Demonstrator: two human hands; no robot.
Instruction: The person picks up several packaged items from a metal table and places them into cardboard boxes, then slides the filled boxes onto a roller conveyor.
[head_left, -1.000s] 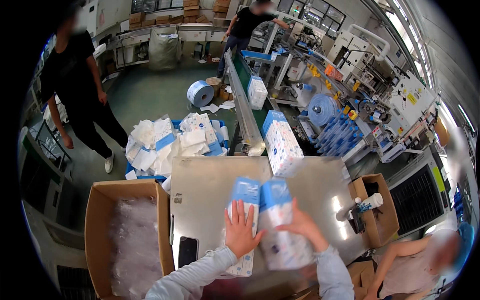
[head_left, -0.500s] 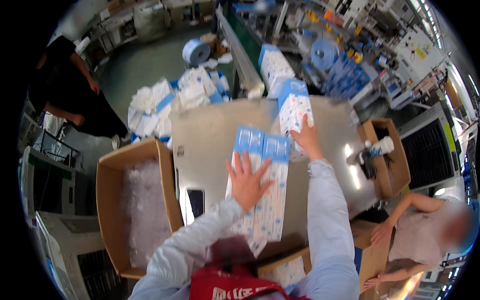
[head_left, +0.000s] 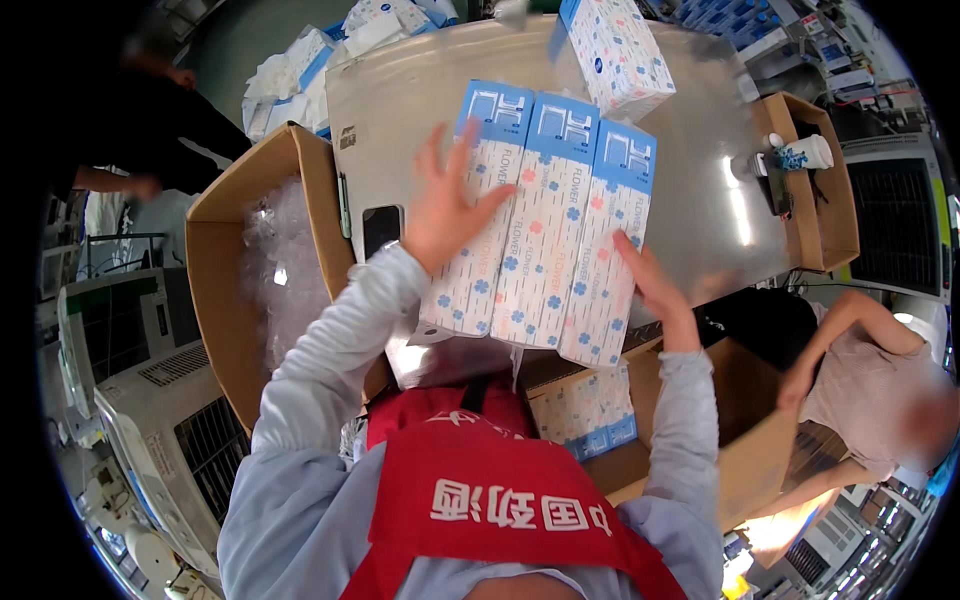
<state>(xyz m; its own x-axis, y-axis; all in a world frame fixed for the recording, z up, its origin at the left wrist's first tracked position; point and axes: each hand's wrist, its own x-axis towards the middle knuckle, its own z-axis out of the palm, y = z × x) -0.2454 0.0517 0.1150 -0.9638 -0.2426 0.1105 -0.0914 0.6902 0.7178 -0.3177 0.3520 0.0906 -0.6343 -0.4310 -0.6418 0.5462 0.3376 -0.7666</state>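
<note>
Three long white tissue packs with blue ends and a flower print lie side by side on the metal table: a left pack, a middle pack and a right pack. Over the left pack is my left hand, open with fingers spread and slightly blurred. My right hand rests against the outer side of the right pack, fingers stretched out. Beyond the row, another printed pack sits at the table's far edge.
At left stands a cardboard box holding clear plastic bags. A phone and a pen lie nearby. Below the table edge, an open carton contains printed packs; a co-worker's hand touches it. A small box stands right.
The right pack has joined the other two, and the row sits nearer the table's front edge. My right hand has drawn back toward me; my left hand has lifted. The view has tilted down.
</note>
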